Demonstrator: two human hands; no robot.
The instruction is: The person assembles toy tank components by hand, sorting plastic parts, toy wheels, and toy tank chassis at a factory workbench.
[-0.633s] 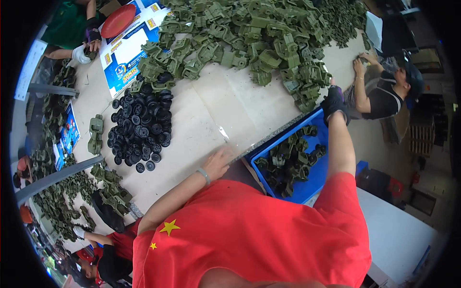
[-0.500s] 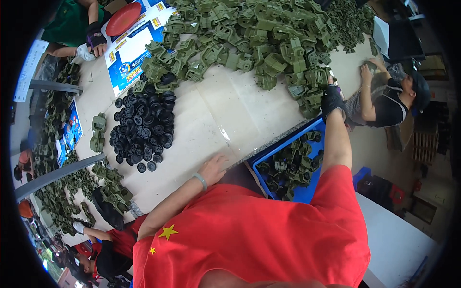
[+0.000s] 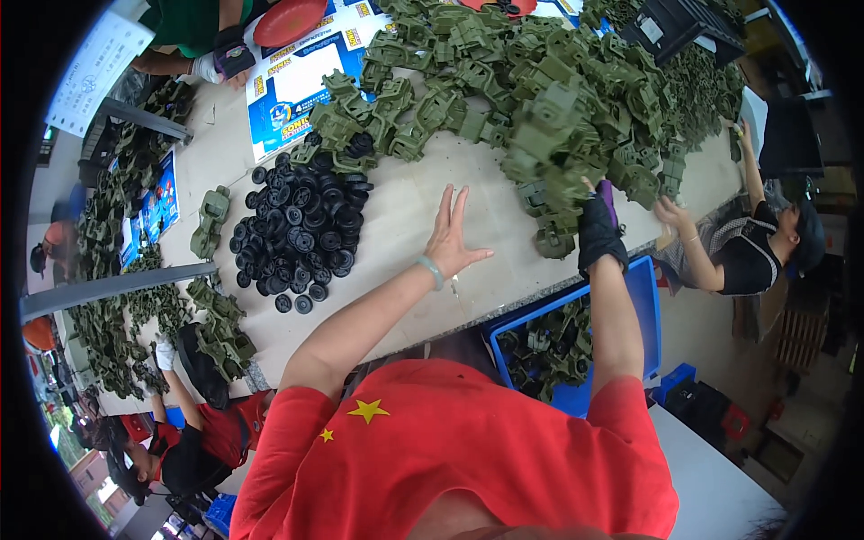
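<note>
My left hand (image 3: 454, 241), bare with a pale bracelet at the wrist, is open above the table, fingers spread, holding nothing. Left of it lies a heap of small black wheels (image 3: 301, 225). My right hand (image 3: 601, 232), in a black glove with bare fingertips, is against the near edge of a large pile of olive-green plastic toy vehicle bodies (image 3: 468, 45). Some bodies just beyond it are smeared by motion. Most of its fingers are hidden among them, so whether it grips one cannot be seen.
Below the table edge, a blue bin (image 3: 641, 315) holds green bodies with black wheels. One green piece (image 3: 211, 220) lies left of the wheels. Red plates (image 3: 290, 22) and printed cardboard (image 3: 297, 85) are at the back. Co-workers sit left and right; a metal bar (image 3: 117, 290) crosses at left.
My left hand has risen from the table's front edge to over its middle, fingers spreading. My right hand stays at the pile, where nearby green bodies have shifted. The whole view has swung slightly.
</note>
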